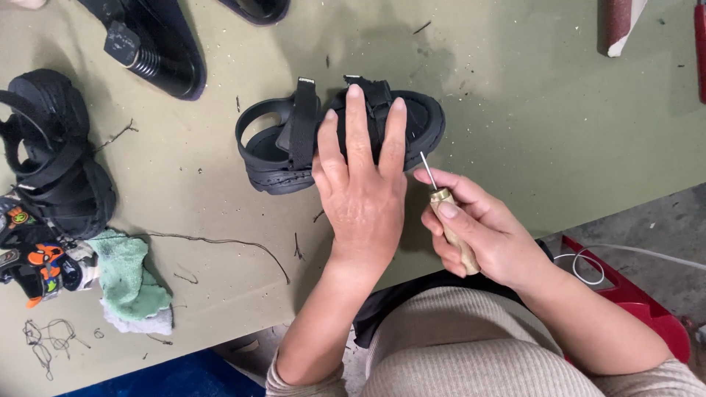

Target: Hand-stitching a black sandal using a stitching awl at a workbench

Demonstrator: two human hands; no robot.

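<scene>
- The right hand (482, 231) is closed around the wooden handle of an awl (450, 220), thumb along the handle, with the thin metal needle pointing up toward the sandal's sole edge.
- The left hand (360, 184) lies flat and spread, fingers pressing down on a black strappy sandal (283, 143); it grips nothing, only pins the sandal to the table.
- The sandal rests on its side near the middle of the olive-green table (529, 110), sole edge facing the person, straps standing open at its top.
- The awl's tip is just beside the sandal's toe end, right of the left hand's fingers.
- No container shows in view.
- At the far left another black sandal (55, 158) lies on the table, with a colourful children's shoe (33, 257) just below it.
- A green cloth (129, 279) lies beside that shoe, crumpled.
- Loose thread (220, 242) and small scraps are scattered over the table between the cloth and the left arm.
- A dark shoe with a metal spring part (143, 44) lies at the top left, well apart from the hands.
</scene>
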